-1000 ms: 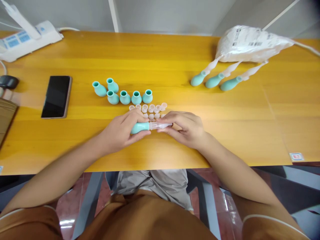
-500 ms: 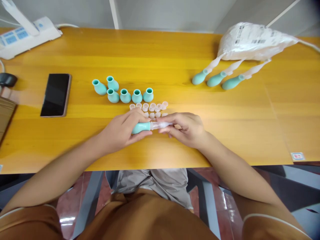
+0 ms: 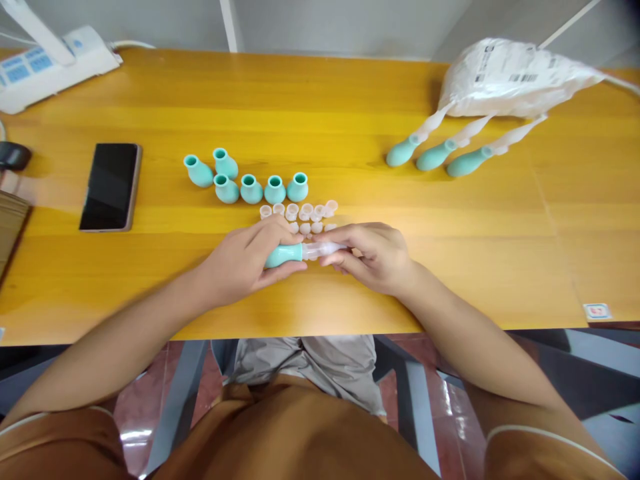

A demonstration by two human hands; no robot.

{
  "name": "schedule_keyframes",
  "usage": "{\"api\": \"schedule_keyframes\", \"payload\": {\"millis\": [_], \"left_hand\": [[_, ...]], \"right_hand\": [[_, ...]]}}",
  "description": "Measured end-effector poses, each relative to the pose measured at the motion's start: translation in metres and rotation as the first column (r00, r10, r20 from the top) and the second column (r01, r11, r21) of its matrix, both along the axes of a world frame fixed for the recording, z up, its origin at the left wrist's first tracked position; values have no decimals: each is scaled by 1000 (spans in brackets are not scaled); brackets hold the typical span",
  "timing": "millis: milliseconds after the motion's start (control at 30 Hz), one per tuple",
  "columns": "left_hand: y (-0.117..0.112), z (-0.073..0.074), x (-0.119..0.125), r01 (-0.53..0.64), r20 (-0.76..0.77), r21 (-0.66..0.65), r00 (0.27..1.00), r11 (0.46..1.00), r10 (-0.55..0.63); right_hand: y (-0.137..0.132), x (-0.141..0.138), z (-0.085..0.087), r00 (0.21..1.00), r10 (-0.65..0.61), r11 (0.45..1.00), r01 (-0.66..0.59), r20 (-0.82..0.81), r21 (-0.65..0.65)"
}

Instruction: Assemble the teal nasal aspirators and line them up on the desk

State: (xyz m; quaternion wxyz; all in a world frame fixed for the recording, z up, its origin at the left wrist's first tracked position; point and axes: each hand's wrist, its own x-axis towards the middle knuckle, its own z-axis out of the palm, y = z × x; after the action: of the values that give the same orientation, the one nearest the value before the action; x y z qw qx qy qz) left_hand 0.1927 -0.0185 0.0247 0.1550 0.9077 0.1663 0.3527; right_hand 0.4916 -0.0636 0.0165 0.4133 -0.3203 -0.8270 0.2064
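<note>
My left hand [image 3: 247,259] is closed around a teal rubber bulb [image 3: 285,255], its neck facing right. A clear plastic nozzle [image 3: 314,250] sits at the mouth of that bulb, in line with it. The fingers of my right hand [image 3: 373,257] pinch the tapered end of this nozzle, partly covering its tip. Just beyond my hands lie small translucent plastic cups [image 3: 307,212] in a row and several small whitish pieces [image 3: 305,229], some hidden by my fingers. Behind them stand several loose teal bulbs [image 3: 275,190] with open mouths.
Three teal bulbs with translucent nozzles [image 3: 467,162] lie at the back right, against a white plastic bag [image 3: 515,80]. A dark phone [image 3: 111,187] rests on the left. A white power strip [image 3: 55,70] and a cardboard box [image 3: 11,227] are at the left of the wooden table [image 3: 350,140].
</note>
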Motion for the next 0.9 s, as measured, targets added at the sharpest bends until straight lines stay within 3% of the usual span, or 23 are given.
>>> {"api": "schedule_keyframes", "payload": {"millis": [333, 700, 800, 900], "left_hand": [[2, -4, 2, 18, 45, -6, 999, 1000, -18], [0, -6, 3, -43, 8, 29, 999, 999, 43], [0, -3, 2, -49, 1, 20, 999, 999, 49], [0, 1, 0, -52, -18, -25, 998, 998, 52]], "right_hand": [[2, -3, 0, 998, -39, 995, 34, 51, 97], [1, -6, -8, 990, -111, 983, 96, 89, 157], [0, -6, -5, 992, -95, 992, 87, 79, 96], [-1, -6, 5, 998, -50, 996, 48, -22, -80]]}}
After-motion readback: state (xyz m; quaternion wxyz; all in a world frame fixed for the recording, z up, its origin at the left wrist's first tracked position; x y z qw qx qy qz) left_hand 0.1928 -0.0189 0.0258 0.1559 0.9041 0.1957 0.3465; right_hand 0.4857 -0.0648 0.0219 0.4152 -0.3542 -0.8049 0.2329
